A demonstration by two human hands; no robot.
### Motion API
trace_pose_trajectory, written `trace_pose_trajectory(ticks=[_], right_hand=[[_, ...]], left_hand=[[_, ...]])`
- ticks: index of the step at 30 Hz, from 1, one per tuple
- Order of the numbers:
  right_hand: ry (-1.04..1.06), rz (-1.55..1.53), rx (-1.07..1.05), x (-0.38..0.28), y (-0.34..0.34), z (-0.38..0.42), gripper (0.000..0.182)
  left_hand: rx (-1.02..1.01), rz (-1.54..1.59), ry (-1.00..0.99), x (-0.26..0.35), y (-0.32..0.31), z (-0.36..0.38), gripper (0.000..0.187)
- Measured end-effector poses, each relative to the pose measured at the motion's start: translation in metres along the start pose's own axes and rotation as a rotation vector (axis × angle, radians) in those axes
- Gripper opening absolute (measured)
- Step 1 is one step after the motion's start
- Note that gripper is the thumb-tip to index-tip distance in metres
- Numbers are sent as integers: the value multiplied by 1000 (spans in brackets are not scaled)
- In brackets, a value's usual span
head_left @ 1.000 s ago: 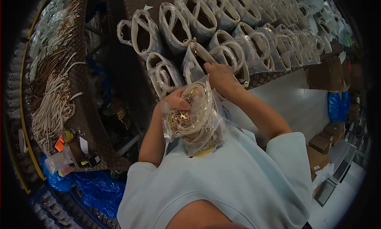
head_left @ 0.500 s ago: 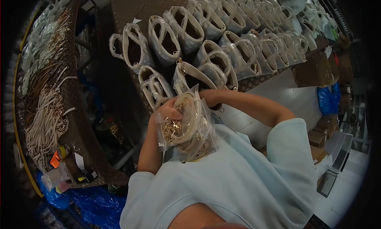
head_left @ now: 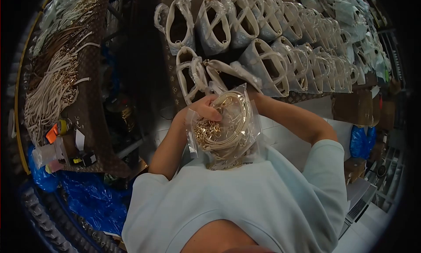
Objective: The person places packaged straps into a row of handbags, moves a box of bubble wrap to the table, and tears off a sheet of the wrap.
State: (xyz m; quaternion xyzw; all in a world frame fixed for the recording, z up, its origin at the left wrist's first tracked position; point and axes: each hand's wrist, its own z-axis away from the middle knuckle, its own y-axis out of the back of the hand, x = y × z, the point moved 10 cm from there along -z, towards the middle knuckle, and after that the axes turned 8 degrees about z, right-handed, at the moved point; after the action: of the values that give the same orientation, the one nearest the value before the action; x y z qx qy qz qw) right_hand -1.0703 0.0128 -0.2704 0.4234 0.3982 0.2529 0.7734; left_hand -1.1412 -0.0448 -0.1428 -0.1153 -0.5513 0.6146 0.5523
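My left hand (head_left: 205,109) is closed on a clear plastic packet (head_left: 232,126) of coiled cream straps with gold chain and clasps, held before my chest. My right hand is hidden behind the packet and the nearest bag; only its forearm (head_left: 289,115) shows. Just beyond the packet stands a pale bag (head_left: 219,75) with cream handles in clear wrap, its opening facing up. Another wrapped bag (head_left: 186,71) is to its left, close to my left hand.
Rows of wrapped bags (head_left: 250,23) stand on the brown patterned table (head_left: 173,87). Cream straps (head_left: 48,95) lie on a side table at the left, near tape rolls (head_left: 62,126). Blue plastic (head_left: 90,196) lies below it. Cardboard boxes (head_left: 353,108) are at the right.
The view has shifted, so the bags sit higher and further right. The packet, still in my left hand, now faces the camera more. A wrapped bag beside the nearest one has moved or tipped.
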Motion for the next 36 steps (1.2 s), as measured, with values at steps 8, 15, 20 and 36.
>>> trace_pose_trajectory(ticks=[8,15,20,36], right_hand=[[-475,-1128,284,3,88,21,29],[-487,-1380,213,36,37,8,35],[-471,-1567,194,36,24,25,35],[-480,-1636,257,4,62,29,28]], left_hand=[[58,261,-214,16,-5,-7,55],[73,214,-240,17,-13,-4,57],[54,272,-282,17,-7,-2,59],[99,356,-365,23,-11,3,62]])
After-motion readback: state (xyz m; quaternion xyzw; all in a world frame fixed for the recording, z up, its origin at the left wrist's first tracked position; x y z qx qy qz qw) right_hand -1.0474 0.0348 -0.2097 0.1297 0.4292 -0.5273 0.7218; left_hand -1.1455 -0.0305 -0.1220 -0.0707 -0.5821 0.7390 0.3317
